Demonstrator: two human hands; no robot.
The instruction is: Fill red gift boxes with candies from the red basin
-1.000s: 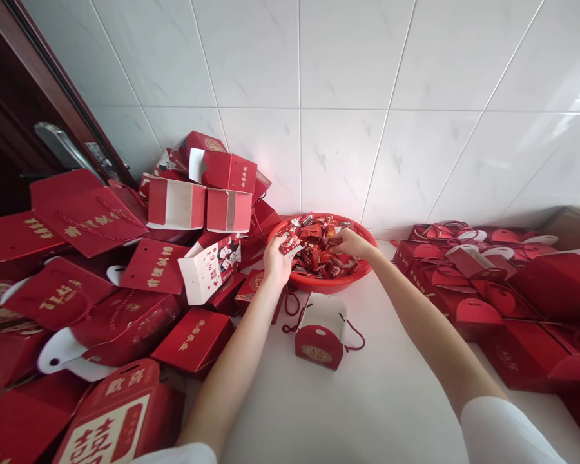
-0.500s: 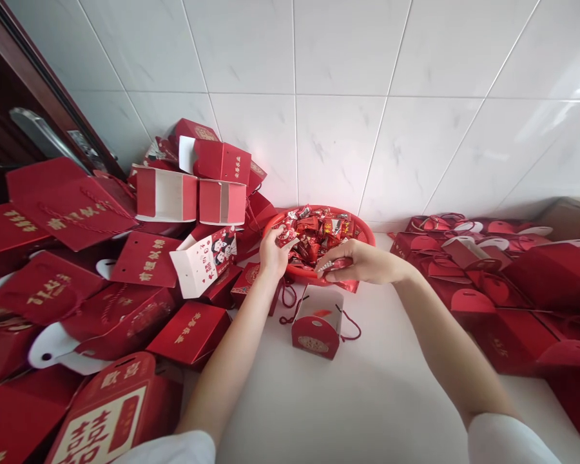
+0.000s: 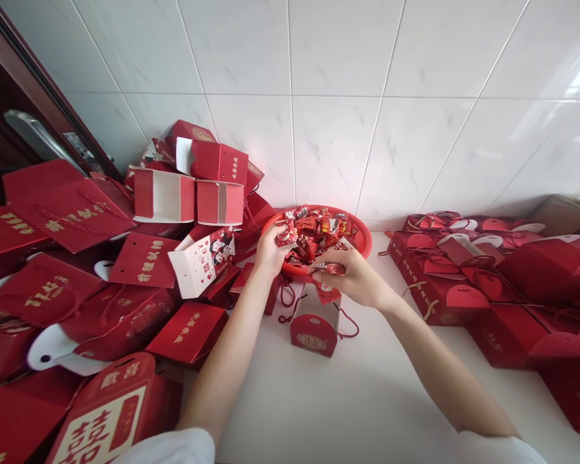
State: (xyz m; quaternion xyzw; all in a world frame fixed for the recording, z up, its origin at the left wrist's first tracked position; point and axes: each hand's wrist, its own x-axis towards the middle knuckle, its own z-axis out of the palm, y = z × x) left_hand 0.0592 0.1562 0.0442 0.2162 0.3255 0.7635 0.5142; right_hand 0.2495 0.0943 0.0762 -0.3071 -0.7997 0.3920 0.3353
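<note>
My left hand [image 3: 270, 250] is closed on red-wrapped candy [image 3: 287, 233] over the left side of a red plastic basket [image 3: 366, 240]. Heaped in the basket are wrapped candies [image 3: 308, 247], mostly red. Over the basket's front rim, my right hand [image 3: 350, 274] pinches several wrapped candies [image 3: 329, 268], and a red wrapper hangs below its fingers. Just in front of the basket stands a small red gift box [image 3: 314, 334], its top open and rope handles out at both sides. The right hand's candies partly cover the back of that box.
Red gift boxes [image 3: 188, 332] lie piled on the left, some with open flaps. Rows of closed red boxes [image 3: 507, 332] stand on the right. All rest on a white tabletop [image 3: 343, 399] against a tiled wall [image 3: 338, 148]. A door handle [image 3: 41, 138] is at far left.
My right hand has moved slightly left and toward the open gift box with its candies. My left hand stays at the basket's left side. The view has shifted a little.
</note>
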